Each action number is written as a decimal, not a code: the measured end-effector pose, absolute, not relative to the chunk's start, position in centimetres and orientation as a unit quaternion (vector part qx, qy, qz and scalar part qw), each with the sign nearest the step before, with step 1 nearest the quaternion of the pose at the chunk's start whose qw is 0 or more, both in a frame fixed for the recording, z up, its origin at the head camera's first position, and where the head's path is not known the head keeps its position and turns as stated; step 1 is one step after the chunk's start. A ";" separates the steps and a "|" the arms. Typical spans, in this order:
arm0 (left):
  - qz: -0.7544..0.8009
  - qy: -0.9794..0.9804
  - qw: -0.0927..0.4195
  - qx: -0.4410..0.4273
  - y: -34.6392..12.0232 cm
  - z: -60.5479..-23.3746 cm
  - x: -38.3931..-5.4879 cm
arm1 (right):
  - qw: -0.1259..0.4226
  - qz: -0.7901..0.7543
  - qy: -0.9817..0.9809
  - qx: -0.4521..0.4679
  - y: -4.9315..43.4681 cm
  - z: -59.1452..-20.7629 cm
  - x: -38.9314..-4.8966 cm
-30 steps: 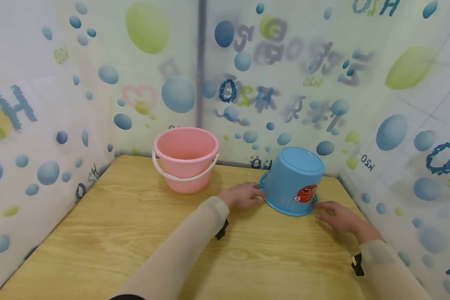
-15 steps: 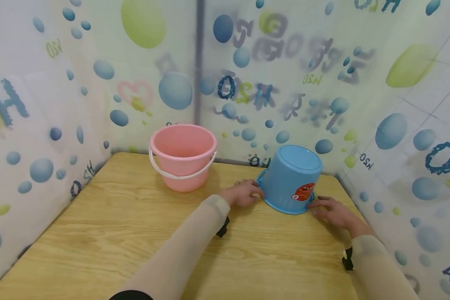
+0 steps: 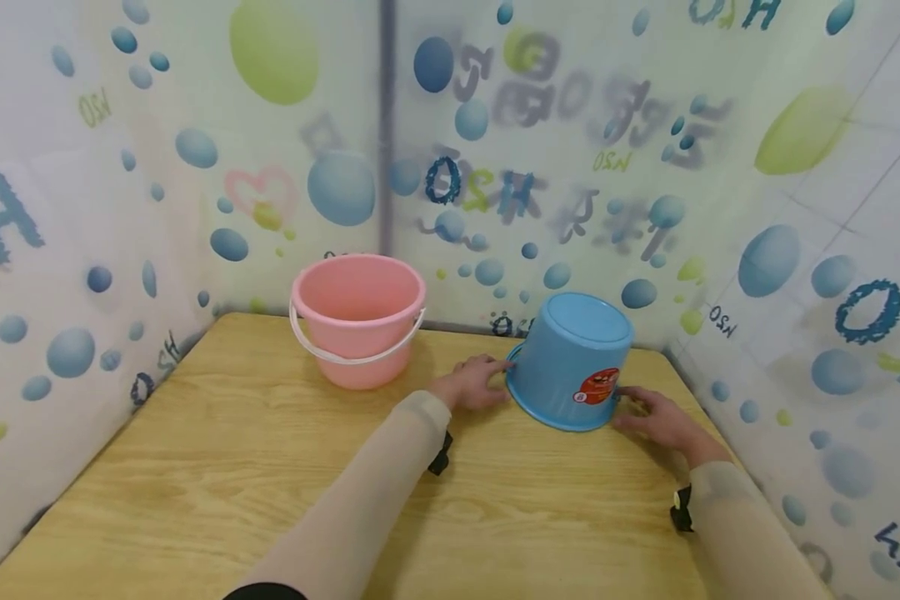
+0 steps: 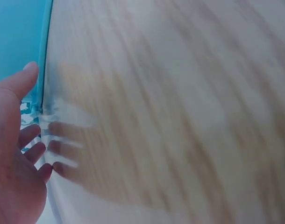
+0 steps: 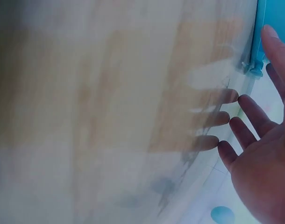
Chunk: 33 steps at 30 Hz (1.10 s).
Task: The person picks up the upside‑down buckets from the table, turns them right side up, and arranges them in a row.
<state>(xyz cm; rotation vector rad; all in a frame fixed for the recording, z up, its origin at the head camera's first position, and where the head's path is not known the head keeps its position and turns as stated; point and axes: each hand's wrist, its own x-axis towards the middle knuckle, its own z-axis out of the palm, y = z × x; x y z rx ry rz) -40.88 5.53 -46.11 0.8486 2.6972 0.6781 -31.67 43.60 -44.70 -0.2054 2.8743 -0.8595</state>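
Note:
A blue bucket with a red sticker stands upside down on the wooden table, its rim on the tabletop. My left hand is at the rim's left side. In the left wrist view its thumb lies against or close to the blue wall, and the other fingers are spread low at the table. On the bucket's right side is my right hand, fingers extended. The right wrist view shows its thumb by the blue rim and fingertips at the tabletop. Neither hand curls around the bucket.
A pink bucket stands upright at the back left, its white handle hanging in front. Walls covered in bubble-patterned sheeting border the table at the back and both sides.
The head view has shifted slightly. My right forearm has come a little leftward. Both hands stay beside the blue bucket, which keeps nearly the same place.

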 end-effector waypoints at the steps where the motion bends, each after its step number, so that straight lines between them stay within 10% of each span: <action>1: 0.230 0.922 0.120 0.287 5.5 -46.2 -40.9 | 0.070 -0.283 0.954 -0.065 43.6 -44.7 -31.8; 33: 0.240 0.942 0.126 0.196 7.5 -46.5 -41.3 | 0.096 -0.219 0.971 0.009 41.8 -44.8 -32.3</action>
